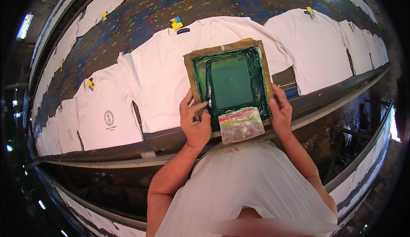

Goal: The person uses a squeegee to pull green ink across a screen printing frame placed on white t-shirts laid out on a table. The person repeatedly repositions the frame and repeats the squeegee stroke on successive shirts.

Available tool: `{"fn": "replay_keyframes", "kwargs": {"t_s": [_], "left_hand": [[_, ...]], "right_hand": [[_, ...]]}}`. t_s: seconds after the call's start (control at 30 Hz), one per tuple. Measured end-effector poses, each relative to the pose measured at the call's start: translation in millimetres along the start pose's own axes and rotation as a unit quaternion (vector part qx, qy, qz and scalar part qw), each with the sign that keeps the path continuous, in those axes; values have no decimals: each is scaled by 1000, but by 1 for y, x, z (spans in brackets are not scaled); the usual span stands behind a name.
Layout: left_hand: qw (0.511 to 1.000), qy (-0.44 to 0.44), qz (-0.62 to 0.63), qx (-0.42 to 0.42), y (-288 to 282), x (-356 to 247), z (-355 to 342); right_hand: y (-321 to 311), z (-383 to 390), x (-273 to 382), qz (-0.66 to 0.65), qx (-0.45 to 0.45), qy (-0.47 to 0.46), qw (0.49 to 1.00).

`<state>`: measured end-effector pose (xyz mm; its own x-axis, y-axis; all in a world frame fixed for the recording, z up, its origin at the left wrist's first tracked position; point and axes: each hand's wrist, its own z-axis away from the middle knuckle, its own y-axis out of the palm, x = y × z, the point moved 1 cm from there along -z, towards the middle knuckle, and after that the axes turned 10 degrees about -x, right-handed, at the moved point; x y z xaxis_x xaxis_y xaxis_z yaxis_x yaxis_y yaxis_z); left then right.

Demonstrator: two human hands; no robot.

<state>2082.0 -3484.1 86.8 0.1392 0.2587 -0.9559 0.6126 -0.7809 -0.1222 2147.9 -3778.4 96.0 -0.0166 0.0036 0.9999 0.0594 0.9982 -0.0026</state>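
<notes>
A wooden-edged screen printing frame [224, 48] with green mesh is held over a white T-shirt [160, 83] and extends past the table's front edge. My left hand [196, 119] is closed on its left side, with the thumb and fingers near the inner corner. Gripping the right side is my right hand [281, 111], its fingers along the outer edge. A flat squeegee [241, 127], smeared with red, yellow and white paint, leans in the near end of the frame, overhanging the rim. A faint round design shows in the mesh. The frame's underside is hidden.
Left of the frame, a white T-shirt [94, 128] bears a dark round print. More white shirts [322, 53] lie in a row along the paint-spotted table [222, 2]. Yellow-and-blue tags [176, 23] sit at collars. The table's front rail [166, 158] runs before me.
</notes>
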Motion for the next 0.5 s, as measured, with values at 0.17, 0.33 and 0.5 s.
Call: {"fn": "replay_keyframes", "kwargs": {"t_s": [0.17,0.33,0.5], "left_hand": [[1000,-15,-19,-4,3,11,-7],[999,-25,-23,-5,0,20,-10],[999,-40,2,-14,1,27,-9]], "right_hand": [[8,-8,-8,44,4,-27,999],[10,-9,-14,71,7,-36,997],[10,-12,-15,110,5,-56,992]]}}
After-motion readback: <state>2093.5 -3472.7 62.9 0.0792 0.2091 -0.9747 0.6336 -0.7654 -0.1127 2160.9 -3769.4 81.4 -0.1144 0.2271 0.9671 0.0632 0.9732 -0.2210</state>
